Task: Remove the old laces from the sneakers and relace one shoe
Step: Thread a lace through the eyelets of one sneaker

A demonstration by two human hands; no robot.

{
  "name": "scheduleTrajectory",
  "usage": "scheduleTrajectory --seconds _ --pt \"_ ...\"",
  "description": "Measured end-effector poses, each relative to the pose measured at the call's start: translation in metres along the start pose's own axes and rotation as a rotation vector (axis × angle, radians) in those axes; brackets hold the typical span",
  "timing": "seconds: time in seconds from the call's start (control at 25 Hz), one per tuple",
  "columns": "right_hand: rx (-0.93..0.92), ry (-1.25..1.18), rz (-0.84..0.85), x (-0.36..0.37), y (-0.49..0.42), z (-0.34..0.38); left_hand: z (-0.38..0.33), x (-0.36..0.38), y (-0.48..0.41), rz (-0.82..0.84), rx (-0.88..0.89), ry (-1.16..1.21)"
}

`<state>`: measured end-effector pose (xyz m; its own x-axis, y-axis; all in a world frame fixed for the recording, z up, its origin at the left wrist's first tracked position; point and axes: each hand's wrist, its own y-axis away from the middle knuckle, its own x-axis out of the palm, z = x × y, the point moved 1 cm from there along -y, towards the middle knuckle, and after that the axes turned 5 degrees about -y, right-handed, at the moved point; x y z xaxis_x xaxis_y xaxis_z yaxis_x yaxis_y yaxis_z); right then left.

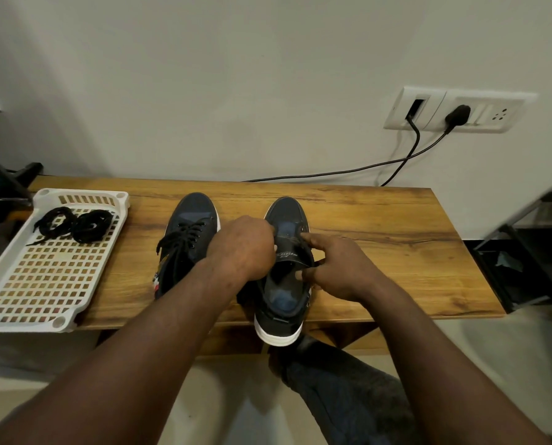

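Gripping navy white-soled canvas sneaker [285, 220], heel overhanging near edge of brown wooden table [380, 239]: left hand [242, 248] curled on its left flap, right hand [335, 268] pinching its right flap. Laced twin sneaker [191, 226] just left; coiled black laces [75, 224] in white perforated plastic tray [43, 284], far left

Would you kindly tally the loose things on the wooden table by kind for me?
Sneakers: 2, one laced, the other beside it
White tray: 1
Loose black lace bundles in the tray: 2
Total: 5
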<state>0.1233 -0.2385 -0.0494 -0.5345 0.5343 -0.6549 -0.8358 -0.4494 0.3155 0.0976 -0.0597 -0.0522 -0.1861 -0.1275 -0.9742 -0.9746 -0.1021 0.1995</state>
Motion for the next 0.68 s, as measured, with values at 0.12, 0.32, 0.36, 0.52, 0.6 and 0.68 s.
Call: scheduleTrajectory --seconds 0.12,0.32,0.36,0.52,0.6,0.68 --pt "-0.046 0.292 0.073 0.007 0.001 0.01 -0.003 0.002 0.001 -0.003 0.036 -0.053" --pt "0.081 0.453 0.232 0.028 0.005 0.013 -0.006 0.013 0.001 0.001 0.037 0.029" --pt "0.086 0.462 0.234 0.029 0.005 0.013 -0.006 0.014 0.001 0.003 0.042 0.031" --pt "0.071 0.359 0.275 0.013 0.009 0.016 -0.007 0.012 0.005 0.079 0.097 -0.022" --pt "0.07 0.35 0.293 0.005 0.014 0.018 -0.008 0.009 0.008 0.106 0.102 -0.004" --pt "0.058 0.239 0.232 -0.003 0.018 0.018 -0.006 0.003 0.007 0.081 0.024 0.187"
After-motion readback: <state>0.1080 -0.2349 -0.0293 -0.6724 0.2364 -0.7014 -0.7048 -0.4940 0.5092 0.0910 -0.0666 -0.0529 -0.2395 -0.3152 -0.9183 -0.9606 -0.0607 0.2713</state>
